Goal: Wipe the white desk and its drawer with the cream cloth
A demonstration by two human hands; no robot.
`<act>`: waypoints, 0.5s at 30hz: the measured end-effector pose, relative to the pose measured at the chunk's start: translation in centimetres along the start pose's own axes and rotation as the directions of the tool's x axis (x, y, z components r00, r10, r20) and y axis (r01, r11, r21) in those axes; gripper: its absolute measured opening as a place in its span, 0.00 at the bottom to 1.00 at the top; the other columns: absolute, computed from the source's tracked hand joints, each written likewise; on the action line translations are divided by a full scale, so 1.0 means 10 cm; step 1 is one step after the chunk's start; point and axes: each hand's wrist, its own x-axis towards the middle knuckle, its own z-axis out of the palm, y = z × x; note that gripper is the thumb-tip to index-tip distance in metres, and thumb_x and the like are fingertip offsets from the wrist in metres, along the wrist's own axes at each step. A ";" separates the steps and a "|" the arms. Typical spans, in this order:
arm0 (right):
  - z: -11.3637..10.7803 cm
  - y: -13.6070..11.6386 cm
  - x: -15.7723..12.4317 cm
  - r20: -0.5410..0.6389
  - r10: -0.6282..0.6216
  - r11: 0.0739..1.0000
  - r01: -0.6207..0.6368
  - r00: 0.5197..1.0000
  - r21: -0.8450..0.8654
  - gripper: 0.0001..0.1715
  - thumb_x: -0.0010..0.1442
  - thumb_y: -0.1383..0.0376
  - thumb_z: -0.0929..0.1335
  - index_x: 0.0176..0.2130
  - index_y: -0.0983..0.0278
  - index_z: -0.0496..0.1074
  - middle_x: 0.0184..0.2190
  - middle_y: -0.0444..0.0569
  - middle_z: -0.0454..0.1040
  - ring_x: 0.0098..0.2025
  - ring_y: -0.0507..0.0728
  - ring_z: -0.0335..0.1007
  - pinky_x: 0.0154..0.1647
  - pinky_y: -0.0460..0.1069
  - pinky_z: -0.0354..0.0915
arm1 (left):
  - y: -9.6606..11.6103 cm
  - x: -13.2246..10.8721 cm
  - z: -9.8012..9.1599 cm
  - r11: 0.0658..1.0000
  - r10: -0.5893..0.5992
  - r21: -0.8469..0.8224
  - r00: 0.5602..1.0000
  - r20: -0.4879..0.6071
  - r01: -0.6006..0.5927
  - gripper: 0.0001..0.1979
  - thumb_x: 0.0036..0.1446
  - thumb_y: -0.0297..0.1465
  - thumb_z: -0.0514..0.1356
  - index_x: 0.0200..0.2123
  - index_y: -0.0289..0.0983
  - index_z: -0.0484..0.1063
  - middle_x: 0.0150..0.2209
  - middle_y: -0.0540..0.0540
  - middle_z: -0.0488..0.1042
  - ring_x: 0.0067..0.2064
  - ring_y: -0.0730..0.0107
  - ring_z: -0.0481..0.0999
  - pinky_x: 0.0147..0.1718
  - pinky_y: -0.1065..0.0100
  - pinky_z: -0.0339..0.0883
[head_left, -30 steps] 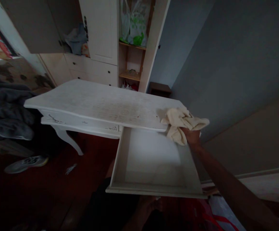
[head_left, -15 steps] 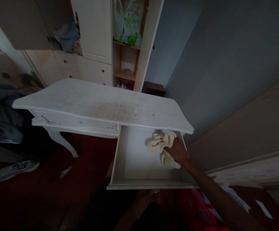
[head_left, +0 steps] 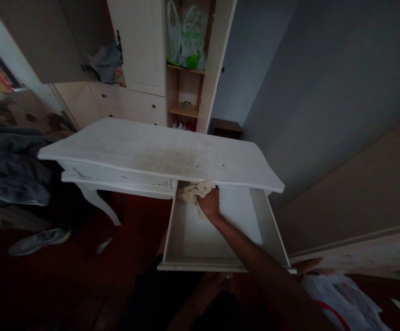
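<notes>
My right hand point(head_left: 209, 203) is closed on a cream cloth point(head_left: 193, 191) and presses it into the back left corner of an open white drawer point(head_left: 220, 265). The drawer is pulled out from under the top of a white desk point(head_left: 144, 149). Only part of the cloth shows; the rest is under the desk top. My left hand point(head_left: 213, 286) is low in the dark under the drawer's front edge, at the drawer front; its fingers are too dim to read.
A white wardrobe point(head_left: 141, 50) with open shelves and plastic bags point(head_left: 186, 41) stands behind the desk. Dark clothes point(head_left: 10, 161) lie at the left, a shoe point(head_left: 37, 239) on the red floor. A grey wall point(head_left: 323, 92) runs along the right. A white bag point(head_left: 337, 303) lies at the lower right.
My right hand carried the cloth off the desk's right corner down into the drawer, then slid it leftwards to the back left corner.
</notes>
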 end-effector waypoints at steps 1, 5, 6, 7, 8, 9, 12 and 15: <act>0.10 -0.10 0.01 -0.065 0.056 0.997 -0.053 0.996 0.051 0.33 0.54 0.64 0.68 0.57 0.67 0.56 0.56 0.65 0.61 0.62 0.69 0.53 0.64 0.66 0.53 | -0.01 0.01 -0.01 1.000 0.003 -0.006 1.000 0.006 -0.003 0.23 0.47 0.45 0.70 0.38 0.32 0.79 0.35 0.38 0.81 0.35 0.60 0.80 0.38 0.59 0.71; 0.37 -0.39 0.03 -0.170 0.108 0.974 -0.071 0.980 0.213 0.36 0.52 0.63 0.70 0.56 0.65 0.55 0.56 0.65 0.60 0.63 0.70 0.51 0.64 0.67 0.52 | -0.03 0.00 -0.02 1.000 0.014 -0.022 1.000 -0.006 -0.014 0.23 0.45 0.45 0.71 0.37 0.31 0.79 0.34 0.39 0.80 0.35 0.60 0.79 0.38 0.59 0.71; 0.40 -0.42 0.03 -0.167 0.119 0.970 -0.079 0.979 0.228 0.36 0.53 0.63 0.70 0.57 0.65 0.54 0.58 0.66 0.58 0.64 0.70 0.51 0.64 0.67 0.52 | -0.03 -0.01 -0.02 1.000 0.012 -0.023 1.000 -0.015 -0.013 0.22 0.46 0.45 0.71 0.36 0.31 0.79 0.34 0.39 0.80 0.35 0.60 0.79 0.38 0.59 0.71; 0.40 -0.44 0.03 -0.147 0.136 0.968 -0.100 0.980 0.229 0.36 0.54 0.62 0.69 0.57 0.66 0.53 0.59 0.66 0.57 0.64 0.70 0.50 0.64 0.67 0.52 | -0.03 -0.02 -0.02 1.000 0.009 -0.021 1.000 -0.022 -0.009 0.22 0.46 0.44 0.71 0.36 0.31 0.79 0.34 0.38 0.80 0.36 0.60 0.79 0.39 0.58 0.71; 0.39 -0.45 0.03 -0.113 0.152 0.968 -0.125 0.982 0.220 0.35 0.55 0.63 0.68 0.58 0.67 0.53 0.60 0.67 0.56 0.64 0.69 0.51 0.64 0.66 0.54 | -0.02 -0.03 -0.02 1.000 0.004 -0.018 1.000 -0.027 -0.004 0.21 0.46 0.44 0.71 0.35 0.31 0.79 0.34 0.38 0.80 0.36 0.59 0.79 0.40 0.57 0.71; 0.36 -0.45 0.02 -0.070 0.161 0.968 -0.143 0.985 0.208 0.34 0.55 0.63 0.68 0.58 0.67 0.54 0.60 0.66 0.56 0.64 0.68 0.53 0.63 0.64 0.55 | -0.02 -0.03 -0.02 1.000 -0.003 -0.011 1.000 -0.030 0.003 0.21 0.46 0.44 0.71 0.34 0.31 0.79 0.34 0.38 0.80 0.36 0.59 0.79 0.41 0.57 0.70; 0.22 -0.43 -0.03 0.034 0.073 0.972 -0.079 0.997 0.223 0.34 0.52 0.68 0.68 0.57 0.64 0.58 0.59 0.60 0.62 0.61 0.64 0.60 0.62 0.58 0.59 | 0.01 -0.04 0.00 1.000 -0.025 0.013 0.999 -0.044 0.025 0.22 0.45 0.44 0.71 0.34 0.31 0.79 0.34 0.37 0.80 0.35 0.58 0.79 0.42 0.55 0.69; 0.08 -0.41 -0.10 0.113 -0.144 0.958 0.109 0.983 0.266 0.40 0.44 0.73 0.69 0.57 0.63 0.61 0.61 0.56 0.63 0.64 0.62 0.58 0.65 0.57 0.55 | 0.04 -0.05 0.03 0.999 -0.026 0.026 0.999 -0.046 0.027 0.24 0.45 0.46 0.71 0.37 0.31 0.79 0.34 0.38 0.80 0.34 0.58 0.79 0.41 0.56 0.69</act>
